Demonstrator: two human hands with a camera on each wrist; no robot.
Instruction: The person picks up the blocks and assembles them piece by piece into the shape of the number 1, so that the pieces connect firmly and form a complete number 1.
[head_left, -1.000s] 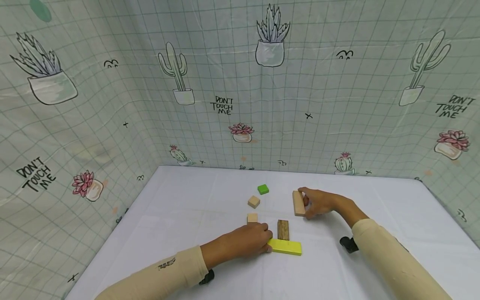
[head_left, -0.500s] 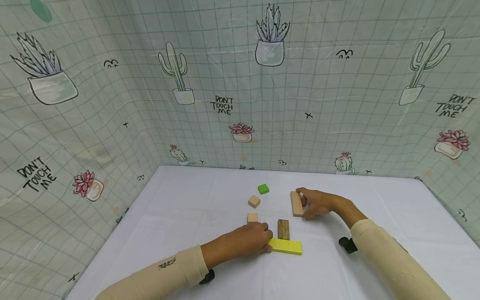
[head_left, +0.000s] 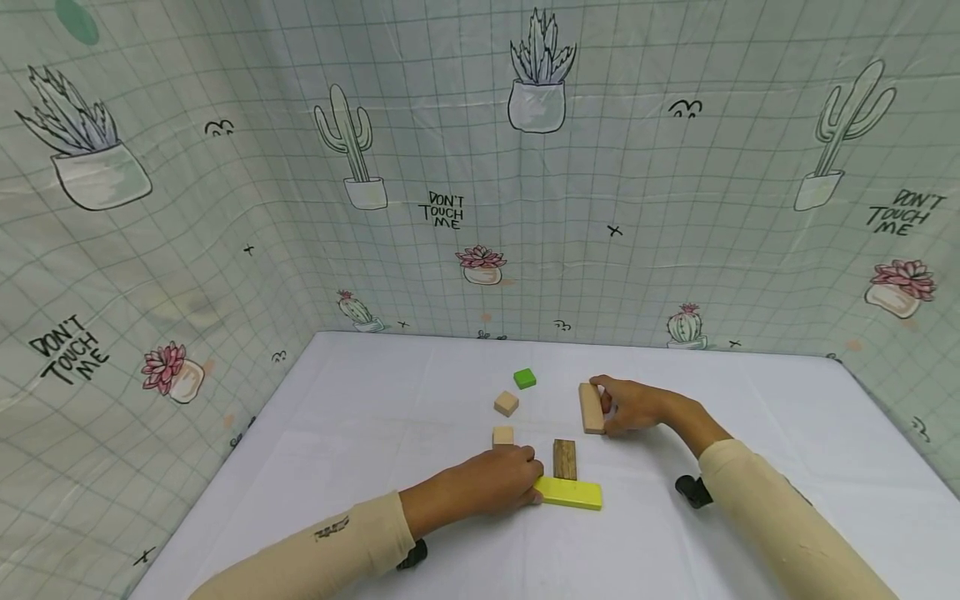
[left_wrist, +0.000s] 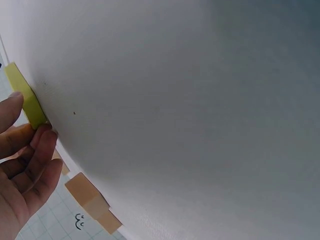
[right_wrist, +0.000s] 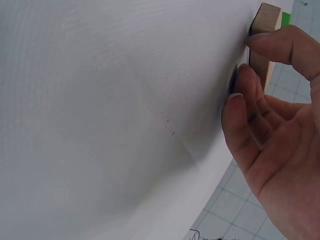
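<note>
Head view: the right hand (head_left: 632,406) has brought the plank (head_left: 591,408) slightly left across the bench (head_left: 405,379), nearer the line of the brown block (head_left: 565,460). Its fingers and thumb are curled in and grip the plank at its ends, with the plank's long side facing the palm. The left hand (head_left: 498,482) has stayed in place, thumb and fingers pinching the left end of the yellow block (head_left: 572,492). That block and the brown one, which runs away from its far edge, show no clear shift; whether the two touch is hard to tell. The gap from plank to the other pieces has thus narrowed a little, which I judge to be a fine adjustment of position, the yellow block kept steady meanwhile. Left of the brown block lie the near cube (head_left: 503,436), partly hidden by the left hand, and the far cube (head_left: 506,403), set askew. Beyond them lies the green block (head_left: 524,378), apart from the plank.
</note>
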